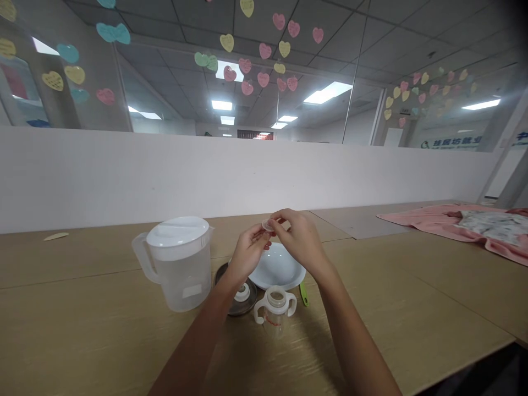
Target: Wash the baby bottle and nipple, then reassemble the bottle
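Above a white bowl (278, 267), my left hand (248, 250) and my right hand (299, 236) meet, pinching a small clear round piece (267, 225) between their fingertips. Its exact kind is too small to make out. Just below, a clear baby bottle (273, 324) stands upright on the table without a cap, its white two-handled collar (276, 300) around the neck. Partly behind my left forearm is a dark round tray (235, 309) with a white ring (242, 292) on it. A green handle (304, 294) sticks out beside the bowl's right side.
On the left stands a lidded plastic pitcher (181, 269) of water. A pink cloth (429, 223) with a patterned fabric lies at the far right of the wooden table (412, 308). A white wall (206, 176) with glass above borders the back.
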`<action>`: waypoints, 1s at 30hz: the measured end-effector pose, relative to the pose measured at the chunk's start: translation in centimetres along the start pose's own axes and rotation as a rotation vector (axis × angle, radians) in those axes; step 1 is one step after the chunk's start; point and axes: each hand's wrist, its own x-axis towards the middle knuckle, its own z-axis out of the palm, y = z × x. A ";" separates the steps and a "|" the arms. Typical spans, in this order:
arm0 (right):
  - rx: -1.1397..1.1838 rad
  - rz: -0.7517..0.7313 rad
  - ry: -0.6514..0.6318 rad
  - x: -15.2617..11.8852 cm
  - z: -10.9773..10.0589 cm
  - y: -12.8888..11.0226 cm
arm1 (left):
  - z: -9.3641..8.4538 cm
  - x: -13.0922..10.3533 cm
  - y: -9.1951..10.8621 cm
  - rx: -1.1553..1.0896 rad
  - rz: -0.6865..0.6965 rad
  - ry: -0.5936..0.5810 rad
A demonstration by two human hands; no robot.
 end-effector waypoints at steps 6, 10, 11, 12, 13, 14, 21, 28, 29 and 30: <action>-0.072 0.079 0.104 -0.1 0.3 -0.6 | 0.1 0.0 -0.2 0.017 0.051 -0.057; -0.014 0.129 0.187 0.0 0.5 -0.6 | 0.1 0.1 -0.3 0.037 0.061 -0.084; -0.001 0.119 0.185 0.0 0.5 -0.5 | 0.1 0.2 -0.4 0.036 0.064 -0.085; 0.009 0.098 0.169 0.0 0.3 -0.5 | 0.0 0.2 -0.4 0.032 0.064 -0.085; 0.017 0.071 0.138 0.0 0.2 -0.4 | 0.0 0.2 -0.5 0.025 0.064 -0.083; 0.018 0.044 0.099 0.0 0.0 -0.3 | 0.0 0.2 -0.6 0.017 0.062 -0.078; -0.239 0.047 -0.017 0.0 -0.2 -0.3 | 0.0 0.3 -0.9 0.001 0.024 -0.051; -0.332 0.147 0.099 0.4 0.6 -0.3 | 0.0 0.4 -1.0 0.072 0.031 -0.090; -0.311 0.152 0.125 0.4 0.6 -0.2 | -0.1 0.4 -1.0 0.083 0.033 -0.094; -0.279 0.153 0.148 0.4 0.6 -0.1 | -0.1 0.5 -1.0 0.088 0.032 -0.098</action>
